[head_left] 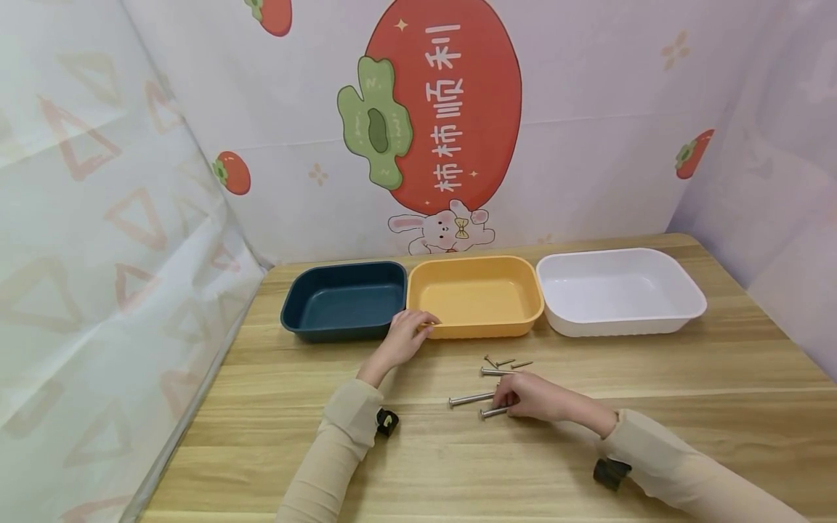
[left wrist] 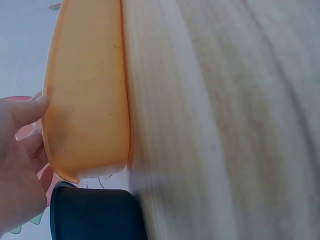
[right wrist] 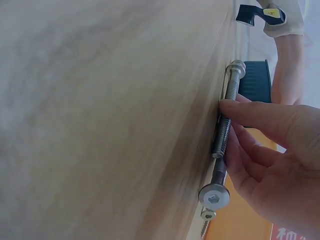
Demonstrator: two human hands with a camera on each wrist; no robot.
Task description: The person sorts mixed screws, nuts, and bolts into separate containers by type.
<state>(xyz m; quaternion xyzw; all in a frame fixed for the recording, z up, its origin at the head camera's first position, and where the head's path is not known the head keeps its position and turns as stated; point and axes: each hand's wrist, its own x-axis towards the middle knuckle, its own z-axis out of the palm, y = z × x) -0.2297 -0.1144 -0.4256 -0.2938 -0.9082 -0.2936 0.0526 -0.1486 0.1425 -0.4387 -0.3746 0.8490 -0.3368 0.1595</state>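
Observation:
My right hand (head_left: 536,396) pinches a silver bolt (right wrist: 231,92) between thumb and fingers, low over the wooden table. In the head view this bolt (head_left: 493,412) is the nearest one, its head pointing left. Another long bolt (head_left: 471,399) lies just beyond it, partly covered by the hand. A third bolt (head_left: 498,372) rests farther back, near several small screws (head_left: 506,362). At the front left corner of the yellow bin (head_left: 477,331), my left hand (head_left: 405,338) holds the rim, thumb outside; the left wrist view shows the thumb (left wrist: 35,107) at the rim edge.
A dark teal bin (head_left: 346,335) stands left of the yellow one, and a white bin (head_left: 621,327) stands to its right. All three form a row along the back of the wooden table (head_left: 261,436). Behind rises a printed cloth backdrop (head_left: 588,131).

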